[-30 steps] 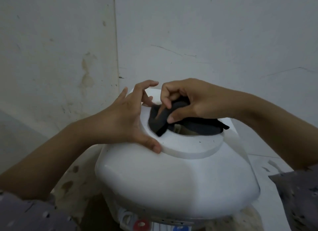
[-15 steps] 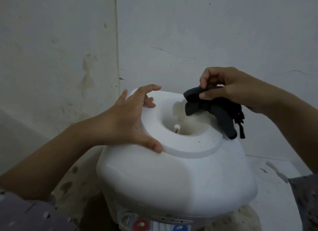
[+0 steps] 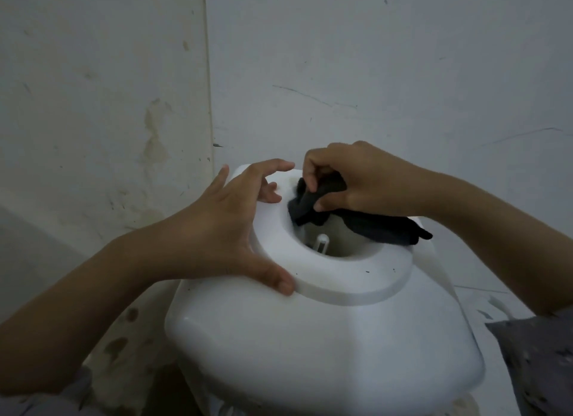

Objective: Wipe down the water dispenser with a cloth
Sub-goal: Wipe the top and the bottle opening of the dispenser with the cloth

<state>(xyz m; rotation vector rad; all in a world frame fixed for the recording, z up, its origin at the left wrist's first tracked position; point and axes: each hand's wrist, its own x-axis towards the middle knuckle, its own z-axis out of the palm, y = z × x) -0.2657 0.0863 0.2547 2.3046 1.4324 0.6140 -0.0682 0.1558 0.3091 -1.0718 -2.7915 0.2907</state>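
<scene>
Gripping cloth [image 3: 313, 203] w/ right hand [image 3: 356, 177] atop dispenser [image 3: 310, 338].

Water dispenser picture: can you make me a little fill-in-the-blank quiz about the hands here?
The right hand pinches a cloth whose colour is ____.
The left hand rests on the raised ring of the water dispenser, which is ____ in colour.
The number of hands touching the cloth is ____.
Missing words: black; white; one.

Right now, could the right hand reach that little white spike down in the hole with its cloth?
Probably yes. The right hand grips the cloth inside the rim, just above the spike, with nothing between; the left hand rests on the rim's outside.
</scene>
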